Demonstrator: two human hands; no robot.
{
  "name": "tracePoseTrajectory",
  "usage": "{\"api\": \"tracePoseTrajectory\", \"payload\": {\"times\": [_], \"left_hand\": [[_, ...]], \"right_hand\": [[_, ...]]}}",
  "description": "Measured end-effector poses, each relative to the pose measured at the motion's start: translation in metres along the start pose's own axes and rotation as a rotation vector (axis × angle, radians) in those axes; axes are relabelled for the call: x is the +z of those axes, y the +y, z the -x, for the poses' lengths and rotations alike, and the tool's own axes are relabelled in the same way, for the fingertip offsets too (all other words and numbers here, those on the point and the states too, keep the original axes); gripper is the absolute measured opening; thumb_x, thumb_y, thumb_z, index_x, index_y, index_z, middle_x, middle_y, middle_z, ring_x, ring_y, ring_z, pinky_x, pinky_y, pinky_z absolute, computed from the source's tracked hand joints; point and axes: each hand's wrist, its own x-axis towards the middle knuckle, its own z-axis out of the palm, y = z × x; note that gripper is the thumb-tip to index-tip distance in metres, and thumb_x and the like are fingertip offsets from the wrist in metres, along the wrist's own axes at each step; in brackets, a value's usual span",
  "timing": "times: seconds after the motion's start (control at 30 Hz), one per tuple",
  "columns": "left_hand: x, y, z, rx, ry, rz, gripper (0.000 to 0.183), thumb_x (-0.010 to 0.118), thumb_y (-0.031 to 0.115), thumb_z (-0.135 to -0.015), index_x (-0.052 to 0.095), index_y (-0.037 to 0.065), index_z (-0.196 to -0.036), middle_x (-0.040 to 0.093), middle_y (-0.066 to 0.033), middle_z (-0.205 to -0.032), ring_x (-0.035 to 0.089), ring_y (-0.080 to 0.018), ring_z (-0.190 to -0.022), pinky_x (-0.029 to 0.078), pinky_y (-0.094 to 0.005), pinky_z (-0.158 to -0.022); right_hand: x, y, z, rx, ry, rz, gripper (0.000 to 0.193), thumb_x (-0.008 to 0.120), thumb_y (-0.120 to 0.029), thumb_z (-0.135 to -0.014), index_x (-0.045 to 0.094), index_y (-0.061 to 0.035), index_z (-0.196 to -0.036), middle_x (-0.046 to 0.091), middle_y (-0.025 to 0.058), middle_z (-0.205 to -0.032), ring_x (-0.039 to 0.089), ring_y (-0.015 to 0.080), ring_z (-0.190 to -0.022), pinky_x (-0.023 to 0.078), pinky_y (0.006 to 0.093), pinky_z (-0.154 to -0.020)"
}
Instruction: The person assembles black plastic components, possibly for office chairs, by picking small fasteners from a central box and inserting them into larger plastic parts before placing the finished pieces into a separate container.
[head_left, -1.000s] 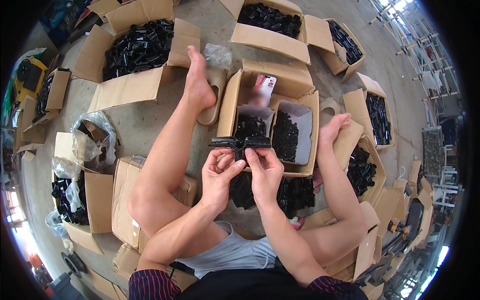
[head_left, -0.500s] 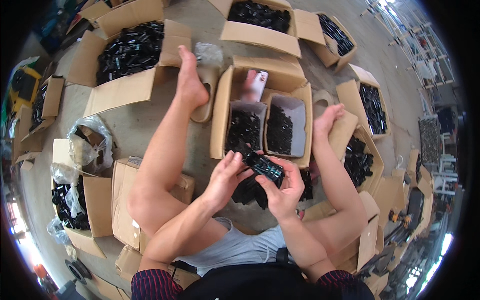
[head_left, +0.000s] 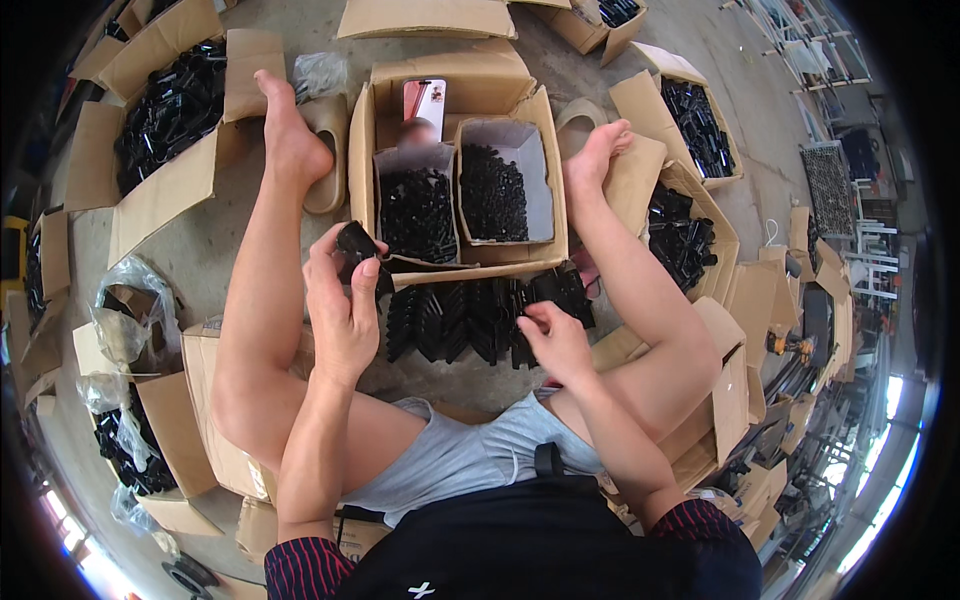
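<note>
Several shiny black plastic pieces [head_left: 356, 243] stand up out of my left hand [head_left: 342, 315], closed around them beside the box's near left corner. My right hand [head_left: 557, 343] has its fingers bent in at the right part of a row of black plastic pieces [head_left: 445, 318]; whether it grips one is hard to see. That row lies between my legs, the pieces standing side by side in a zigzag. Just beyond it an open cardboard box [head_left: 455, 272] contains two grey bins, a left bin [head_left: 450, 160] and a right bin [head_left: 537, 165], both with small black parts.
A phone [head_left: 432, 98] leans inside the box's far side. Around me stand open cartons of black pieces: one far left [head_left: 170, 120], one far right [head_left: 695, 120], one by my right leg [head_left: 680, 230]. Sandals [head_left: 325, 155] and clear plastic bags [head_left: 125, 330] lie on the floor.
My hands have come apart from the bundle of black pieces both were holding. The left keeps pieces and has moved left; the right has dropped to the row. The view has shifted.
</note>
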Motion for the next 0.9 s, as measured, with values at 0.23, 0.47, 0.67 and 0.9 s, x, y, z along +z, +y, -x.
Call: {"api": "tracePoseTrajectory", "payload": {"times": [0.23, 0.47, 0.67, 0.9], "left_hand": [[-0.007, 0.01, -0.009, 0.383, 0.025, -0.441, 0.036, 0.066, 0.013, -0.1, 0.052, 0.0, -0.131, 0.068, -0.0133, -0.113, 0.062, -0.019, -0.098, 0.05, -0.0332, -0.094], [0.002, 0.006, -0.004, 0.081, 0.011, 0.059, 0.037, 0.071, 0.013, -0.097, 0.056, -0.001, -0.127, 0.072, -0.0124, -0.111, 0.066, -0.0185, -0.1, 0.053, -0.0314, -0.09], [0.0, 0.004, -0.003, 0.042, -0.018, 0.199, 0.044, 0.081, 0.013, -0.089, 0.058, -0.002, -0.125, 0.075, -0.0108, -0.1, 0.068, -0.0166, -0.095, 0.054, -0.0303, -0.088], [-0.002, 0.007, -0.005, 0.042, -0.032, 0.154, 0.041, 0.077, 0.011, -0.092, 0.057, -0.002, -0.126, 0.074, -0.0115, -0.101, 0.068, -0.016, -0.095, 0.055, -0.0298, -0.087]], "right_hand": [[0.024, 0.025, 0.003, 0.247, -0.123, 0.315, 0.034, 0.077, -0.026, -0.087, 0.067, -0.0025, -0.109, 0.074, 0.0208, -0.1, 0.071, 0.0417, -0.093, 0.056, 0.0493, -0.082], [0.035, 0.039, 0.005, 0.195, 0.058, 0.328, 0.042, 0.083, -0.028, -0.083, 0.061, -0.0033, -0.108, 0.064, 0.0207, -0.109, 0.065, 0.0434, -0.105, 0.053, 0.053, -0.087], [0.034, 0.039, -0.004, 0.232, -0.055, 0.373, 0.046, 0.082, -0.029, -0.083, 0.06, -0.002, -0.113, 0.062, 0.0208, -0.111, 0.064, 0.0426, -0.105, 0.054, 0.053, -0.087], [0.044, 0.042, 0.002, 0.1, -0.046, 0.498, 0.041, 0.074, -0.021, -0.084, 0.057, 0.0064, -0.109, 0.058, 0.0262, -0.114, 0.063, 0.0444, -0.105, 0.055, 0.053, -0.089]]}}
